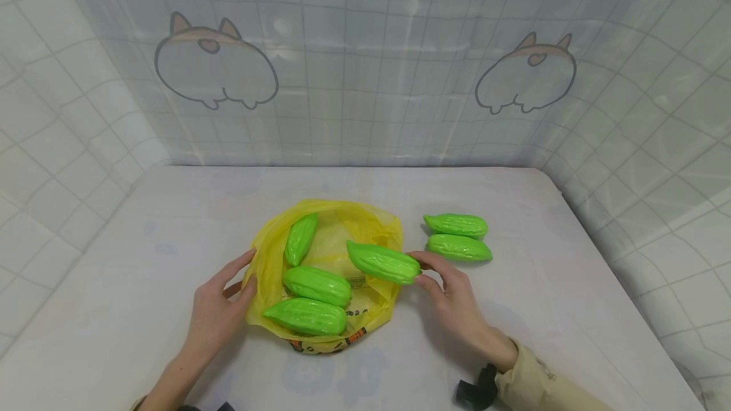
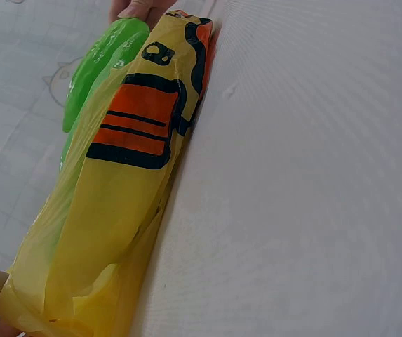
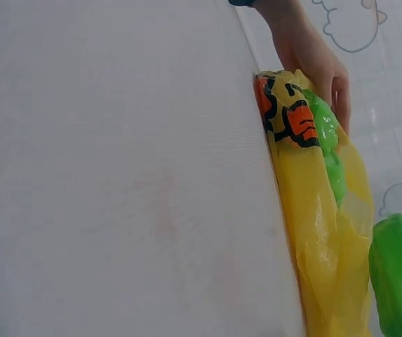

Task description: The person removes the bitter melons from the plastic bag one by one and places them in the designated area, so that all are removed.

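Note:
A yellow plastic bag (image 1: 327, 208) lies with its mouth spread wide, dark and orange print along its front side. Three glossy, ridged green bitter melons lie inside: one at the back left (image 1: 301, 238), one in the middle (image 1: 317, 285), one at the front (image 1: 308, 316). My left hand (image 1: 217, 303) pinches the bag's left rim between thumb and fingers. Over the right part of the opening, my right hand (image 1: 454, 300) holds another bitter melon (image 1: 384, 263) by its blunt end, its pointed tip towards the left. In the right wrist view this held melon (image 3: 399, 274) appears beside the bag (image 3: 320, 239).
Two more bitter melons, a rear one (image 1: 457, 225) and a front one (image 1: 459, 248), lie side by side on the white table (image 1: 548, 309), right of the bag. A grid-patterned curtain (image 1: 377, 81) with animal drawings hangs behind the table's far edge.

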The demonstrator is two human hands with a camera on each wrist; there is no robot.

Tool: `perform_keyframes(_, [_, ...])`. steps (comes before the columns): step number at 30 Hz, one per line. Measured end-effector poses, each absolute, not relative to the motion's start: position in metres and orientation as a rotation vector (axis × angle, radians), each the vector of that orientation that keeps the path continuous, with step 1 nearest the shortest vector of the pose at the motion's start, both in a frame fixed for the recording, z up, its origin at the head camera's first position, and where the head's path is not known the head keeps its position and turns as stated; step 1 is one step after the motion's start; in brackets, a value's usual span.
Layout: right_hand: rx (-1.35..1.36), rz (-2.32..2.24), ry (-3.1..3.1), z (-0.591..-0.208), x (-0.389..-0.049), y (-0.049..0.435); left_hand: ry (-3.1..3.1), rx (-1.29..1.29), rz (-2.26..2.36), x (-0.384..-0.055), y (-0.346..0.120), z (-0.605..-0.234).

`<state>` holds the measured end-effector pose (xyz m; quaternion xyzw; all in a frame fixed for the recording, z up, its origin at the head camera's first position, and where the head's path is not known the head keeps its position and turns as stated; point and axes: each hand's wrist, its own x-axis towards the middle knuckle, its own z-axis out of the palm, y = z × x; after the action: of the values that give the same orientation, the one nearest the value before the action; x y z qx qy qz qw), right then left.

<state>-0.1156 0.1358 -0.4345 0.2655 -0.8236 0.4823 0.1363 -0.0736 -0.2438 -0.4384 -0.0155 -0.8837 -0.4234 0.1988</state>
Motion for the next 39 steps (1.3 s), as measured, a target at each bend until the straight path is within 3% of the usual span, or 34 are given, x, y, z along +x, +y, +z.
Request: perform_keyframes(39, [0.577, 1.276, -2.462, -0.442, -0.11, 0.185, -2.524, -0.008, -1.148, -0.074, -0.244, -0.438])
